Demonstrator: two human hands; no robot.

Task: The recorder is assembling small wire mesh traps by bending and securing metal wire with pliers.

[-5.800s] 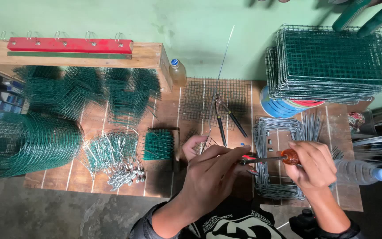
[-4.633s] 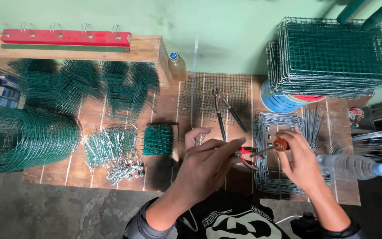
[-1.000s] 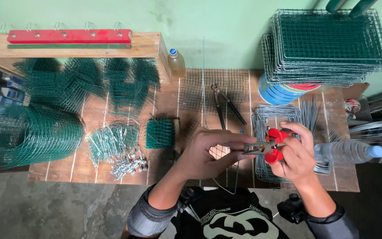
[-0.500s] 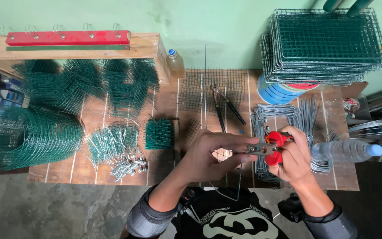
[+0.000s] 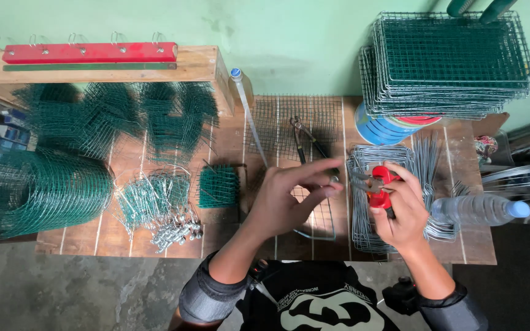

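Here, a green mesh roll (image 5: 38,193) is seen far left of the wire panel (image 5: 314,211) on the desk (image 5: 461,245); the panel is pinched by the left hand (image 5: 286,199), red-handled pliers (image 5: 378,187) gripped by the right hand (image 5: 403,208) just right of it.

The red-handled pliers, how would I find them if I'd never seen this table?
Start at the tall stack of wire mesh cages at the table's far right corner, then come down toward the person's right hand. The red-handled pliers sit gripped in that hand. The other pliers lying on the mesh have dark handles.
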